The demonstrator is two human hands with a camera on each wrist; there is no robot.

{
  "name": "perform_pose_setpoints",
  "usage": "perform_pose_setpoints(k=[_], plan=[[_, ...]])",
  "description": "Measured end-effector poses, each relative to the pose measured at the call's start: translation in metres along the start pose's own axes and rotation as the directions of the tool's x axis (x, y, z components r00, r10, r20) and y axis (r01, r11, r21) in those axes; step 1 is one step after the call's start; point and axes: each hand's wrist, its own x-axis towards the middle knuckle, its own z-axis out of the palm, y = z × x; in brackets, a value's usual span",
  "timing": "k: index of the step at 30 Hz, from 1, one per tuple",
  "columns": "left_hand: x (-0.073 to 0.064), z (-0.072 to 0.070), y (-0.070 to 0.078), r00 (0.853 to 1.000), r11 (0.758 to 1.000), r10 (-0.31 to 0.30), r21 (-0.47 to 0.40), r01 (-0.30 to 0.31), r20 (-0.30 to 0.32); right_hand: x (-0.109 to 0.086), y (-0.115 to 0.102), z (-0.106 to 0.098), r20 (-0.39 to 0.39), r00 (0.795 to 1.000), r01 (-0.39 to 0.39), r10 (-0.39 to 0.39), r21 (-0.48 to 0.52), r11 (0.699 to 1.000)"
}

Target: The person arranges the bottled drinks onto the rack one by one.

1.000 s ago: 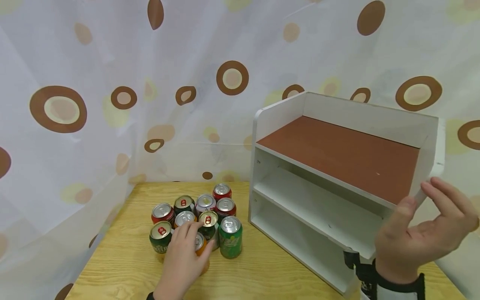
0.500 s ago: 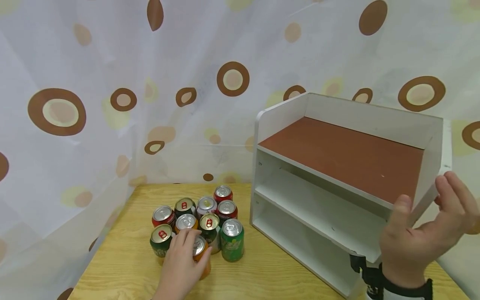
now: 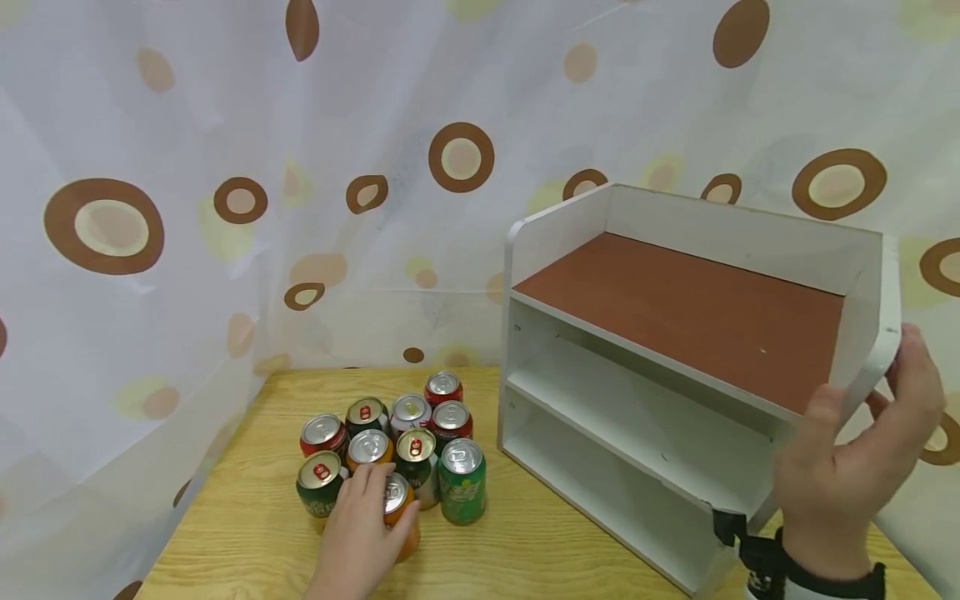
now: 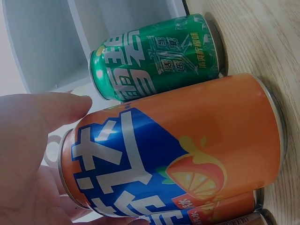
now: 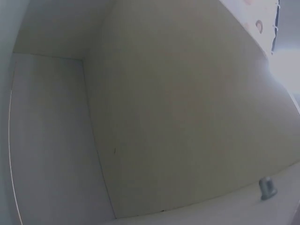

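My left hand (image 3: 360, 529) grips an orange soda can (image 4: 234, 126) by its upper part, the thumb on one side and the fingers round the other. That can stands upright at the front of a group of several drink cans. Beside it is a green soda can (image 4: 161, 58) with silver lettering. At the right, my right hand (image 3: 855, 467) holds the side panel (image 3: 873, 342) of a white shelf unit (image 3: 517, 242), thumb at the front edge and fingers behind the panel. The right wrist view shows the inside of a shelf compartment (image 5: 187, 108); the hand is out of sight there.
Behind the orange can stand dark green cans with red tabs (image 3: 321, 475), red cans (image 3: 450, 417) and another orange can (image 3: 370, 450). The shelf unit has a brown top board (image 3: 690, 300). Wooden tabletop (image 3: 487, 567) lies between cans and shelf. A patterned curtain (image 3: 375, 100) hangs behind.
My left hand has settled lower round the orange can, drawing back from the dark green can's top. My right fingers have gone from loosely spread to wrapped behind the shelf's side panel.
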Motion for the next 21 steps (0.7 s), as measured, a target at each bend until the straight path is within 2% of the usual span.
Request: perform_pose_setpoints(k=[3,7,13,21], plan=[[-0.0007,-0.0007,-0.0003,1.000,1.000,-0.009,0.004,0.008,0.029,0.0051,-0.0015,-0.0027,0.077,0.997,0.004,-0.003,-0.001,1.000],[-0.0016,-0.0018,-0.0008,0.999,1.000,0.000,0.019,-0.001,0.054,0.0086,-0.0007,-0.0056,0.142,0.990,0.007,-0.009,0.013,1.000],[-0.0011,-0.0010,-0.0010,0.997,1.000,-0.007,0.001,0.007,0.077,0.0082,0.0016,-0.0088,0.147,0.989,-0.018,0.012,0.040,0.999],[0.0009,-0.0029,-0.0012,0.988,0.994,-0.092,-0.052,0.099,0.124,0.0084,0.0023,-0.0108,0.181,0.983,-0.029,0.027,0.007,1.000]])
